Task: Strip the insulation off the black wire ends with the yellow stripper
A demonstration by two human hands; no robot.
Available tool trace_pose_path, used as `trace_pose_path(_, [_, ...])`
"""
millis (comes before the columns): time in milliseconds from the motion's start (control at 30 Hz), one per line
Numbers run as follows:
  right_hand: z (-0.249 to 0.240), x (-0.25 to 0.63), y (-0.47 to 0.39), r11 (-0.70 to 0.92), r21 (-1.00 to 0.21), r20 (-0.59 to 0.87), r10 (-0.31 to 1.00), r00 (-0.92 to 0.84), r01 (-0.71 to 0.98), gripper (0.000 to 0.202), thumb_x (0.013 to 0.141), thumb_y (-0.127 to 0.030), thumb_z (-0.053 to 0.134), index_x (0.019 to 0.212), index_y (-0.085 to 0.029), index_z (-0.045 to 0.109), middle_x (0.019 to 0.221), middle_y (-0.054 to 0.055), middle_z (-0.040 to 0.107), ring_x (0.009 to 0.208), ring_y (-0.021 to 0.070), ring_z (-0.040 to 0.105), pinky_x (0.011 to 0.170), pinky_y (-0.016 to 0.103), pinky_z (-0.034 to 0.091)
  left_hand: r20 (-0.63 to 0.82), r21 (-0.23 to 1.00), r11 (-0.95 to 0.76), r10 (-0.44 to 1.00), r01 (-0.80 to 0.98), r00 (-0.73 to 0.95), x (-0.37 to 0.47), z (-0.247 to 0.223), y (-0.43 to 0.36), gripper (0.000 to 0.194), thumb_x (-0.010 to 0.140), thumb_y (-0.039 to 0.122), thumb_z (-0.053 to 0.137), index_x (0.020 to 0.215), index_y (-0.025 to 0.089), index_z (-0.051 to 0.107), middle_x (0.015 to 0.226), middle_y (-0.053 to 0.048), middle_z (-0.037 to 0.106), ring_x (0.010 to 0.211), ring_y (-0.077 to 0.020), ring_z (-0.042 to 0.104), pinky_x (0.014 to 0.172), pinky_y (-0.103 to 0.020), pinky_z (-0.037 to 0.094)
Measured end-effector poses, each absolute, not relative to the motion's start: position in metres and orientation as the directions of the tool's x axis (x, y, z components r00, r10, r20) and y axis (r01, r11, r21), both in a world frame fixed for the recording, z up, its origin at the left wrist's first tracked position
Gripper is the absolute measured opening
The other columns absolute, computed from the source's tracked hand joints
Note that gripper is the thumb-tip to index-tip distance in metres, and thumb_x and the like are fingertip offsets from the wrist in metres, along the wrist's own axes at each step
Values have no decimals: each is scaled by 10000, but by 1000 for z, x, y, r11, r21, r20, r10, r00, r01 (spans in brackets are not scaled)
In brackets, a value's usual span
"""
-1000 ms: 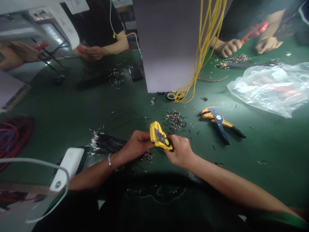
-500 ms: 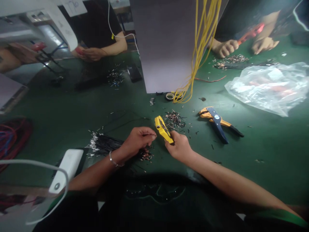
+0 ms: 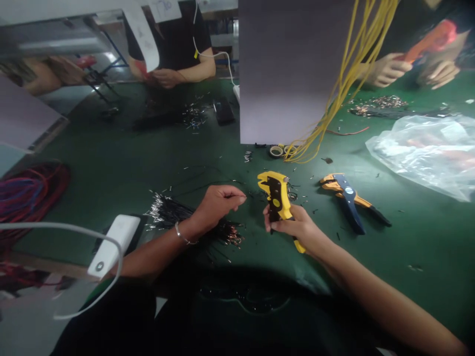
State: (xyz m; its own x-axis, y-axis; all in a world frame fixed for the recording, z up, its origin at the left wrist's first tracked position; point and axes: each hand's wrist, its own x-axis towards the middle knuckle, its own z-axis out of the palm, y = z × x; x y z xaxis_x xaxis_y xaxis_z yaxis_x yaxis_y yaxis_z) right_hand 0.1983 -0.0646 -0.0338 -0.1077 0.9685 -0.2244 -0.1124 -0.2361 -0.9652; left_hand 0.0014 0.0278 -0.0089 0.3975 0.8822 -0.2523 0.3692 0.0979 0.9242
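Note:
My left hand point(image 3: 221, 203) is closed in a pinch, with a thin wire tip just showing at its fingertips; the rest of that wire is hidden. Beneath and beside this hand lies a bundle of black wires point(image 3: 171, 211), silvery ends to the left and bare copper ends to the right. My right hand point(image 3: 293, 225) grips a yellow and black wire stripper point(image 3: 277, 195) by its handles, jaws up and angled left, apart from the left hand. Behind the stripper, small wire offcuts point(image 3: 293, 190) are partly covered.
A blue and orange wire stripper point(image 3: 348, 193) lies to the right. Yellow wires point(image 3: 334, 118) hang by a grey panel point(image 3: 285, 74), near tape rolls point(image 3: 276, 151). A plastic bag point(image 3: 419, 148), a white power bank point(image 3: 115, 242) and red-blue cable coils point(image 3: 33, 198) surround the area. Co-workers' hands point(image 3: 389, 69) show across the table.
My right hand has turned the yellow wire stripper, so its flat side and jaws now show, and it sits farther from the left hand. The left hand keeps its pinch. The view has shifted.

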Motion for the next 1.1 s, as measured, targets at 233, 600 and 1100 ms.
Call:
trace_pose_path(233, [-28,221,-83,-405,-875,-302,885,-354,-266,317,670,-162,645,983,-130,619,793,64,666,727,218,621,720,383,472,-149,925,-58,853,375,500,-3,1,28,136,723,238,647,753,129,724,526,23,568,517,-74,491,522,-200,374])
trace_pose_path(600, [-42,222,-92,-465,-858,-274,774,-571,-218,404,680,-228,698,1053,-95,616,811,90,678,740,220,626,713,359,462,-211,915,-72,752,396,625,-4,13,21,178,708,279,660,741,122,737,615,-15,647,569,-83,515,552,-207,391])
trace_pose_path(1100, [-40,218,-101,-471,-859,-312,794,-522,-203,241,688,-207,674,901,-100,636,662,44,643,575,175,610,581,302,468,-284,913,-19,688,408,667,-4,10,21,199,699,289,656,767,120,738,567,7,589,516,-71,468,491,-199,357])
